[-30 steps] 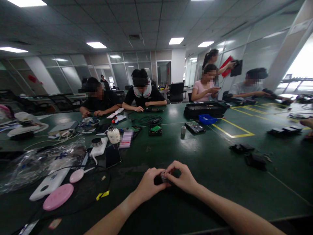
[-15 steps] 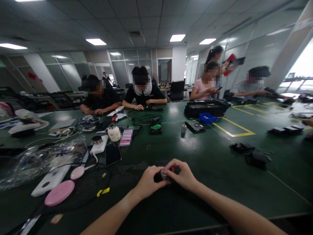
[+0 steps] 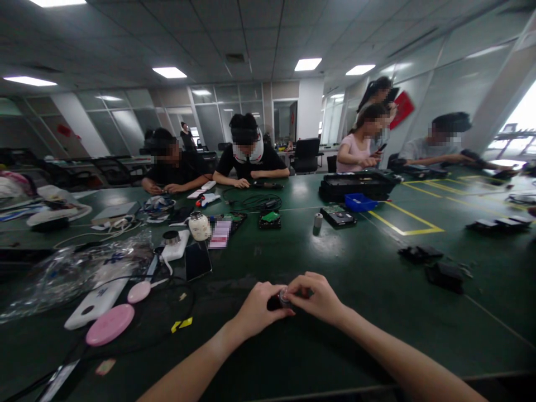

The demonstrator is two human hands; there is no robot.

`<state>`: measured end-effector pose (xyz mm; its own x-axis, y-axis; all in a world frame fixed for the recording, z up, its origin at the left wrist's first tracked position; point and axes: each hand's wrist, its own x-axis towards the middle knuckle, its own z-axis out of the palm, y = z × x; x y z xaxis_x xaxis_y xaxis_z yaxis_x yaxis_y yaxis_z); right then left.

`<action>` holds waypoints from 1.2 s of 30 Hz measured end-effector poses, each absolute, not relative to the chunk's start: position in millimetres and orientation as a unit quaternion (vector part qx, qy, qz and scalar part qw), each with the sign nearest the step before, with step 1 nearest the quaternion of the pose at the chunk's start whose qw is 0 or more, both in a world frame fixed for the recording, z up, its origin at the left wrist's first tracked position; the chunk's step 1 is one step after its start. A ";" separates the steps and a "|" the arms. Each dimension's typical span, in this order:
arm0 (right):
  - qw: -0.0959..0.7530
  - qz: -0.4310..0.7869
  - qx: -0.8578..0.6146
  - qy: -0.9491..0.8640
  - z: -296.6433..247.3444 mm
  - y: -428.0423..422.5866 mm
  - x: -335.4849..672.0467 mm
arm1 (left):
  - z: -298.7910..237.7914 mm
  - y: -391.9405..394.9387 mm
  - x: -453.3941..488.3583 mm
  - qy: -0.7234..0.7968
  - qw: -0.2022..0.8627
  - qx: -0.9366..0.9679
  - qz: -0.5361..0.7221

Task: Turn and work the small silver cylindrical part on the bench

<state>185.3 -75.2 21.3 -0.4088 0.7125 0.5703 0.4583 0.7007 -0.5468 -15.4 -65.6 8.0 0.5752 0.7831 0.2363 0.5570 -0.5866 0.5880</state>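
Low in the middle of the view, my left hand (image 3: 258,308) curls its thumb and fingers around the side of a small silver cylinder (image 3: 285,301). My right hand (image 3: 317,298) is closed in a pinch at the cylinder's top, and its fingertips cover part of it. Whether something tiny sits between those fingertips cannot be made out. A similar silver cylinder (image 3: 317,223) stands upright farther off on the green table (image 3: 352,262).
To my left lie a dark phone (image 3: 198,260), a pink round case (image 3: 110,325), a white device (image 3: 97,301), cables and clear plastic wrap (image 3: 75,273). Ahead are a hard drive (image 3: 338,216) and a blue tray (image 3: 360,202). Black parts (image 3: 444,276) lie right. Several people sit across.
My right fingertips have shifted slightly at the top of the cylinder, while my left hand keeps its hold. The whole view has moved a little, so things appear slightly farther right.
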 end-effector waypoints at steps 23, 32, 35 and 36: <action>0.247 0.322 -0.419 -0.812 4.1 -36.3 238.6 | 13.2 -67.5 -16.8 0.404 0.254 0.846 0.239; 0.267 0.230 -0.414 -0.840 4.2 -39.2 231.4 | 13.3 -68.3 -16.3 0.406 0.258 0.843 0.239; 0.377 0.237 -0.416 -0.793 5.0 -45.3 217.1 | 11.6 -68.1 -16.4 0.403 0.258 0.843 0.244; 0.411 0.243 -0.411 -0.777 6.0 -48.9 211.3 | 10.7 -67.9 -16.4 0.403 0.257 0.843 0.246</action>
<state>211.3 -48.9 6.0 -0.3239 0.8378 0.4396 0.4387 0.5447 -0.7148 -16.4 -67.9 10.7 0.5535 0.8064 0.2082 0.5529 -0.5427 0.6323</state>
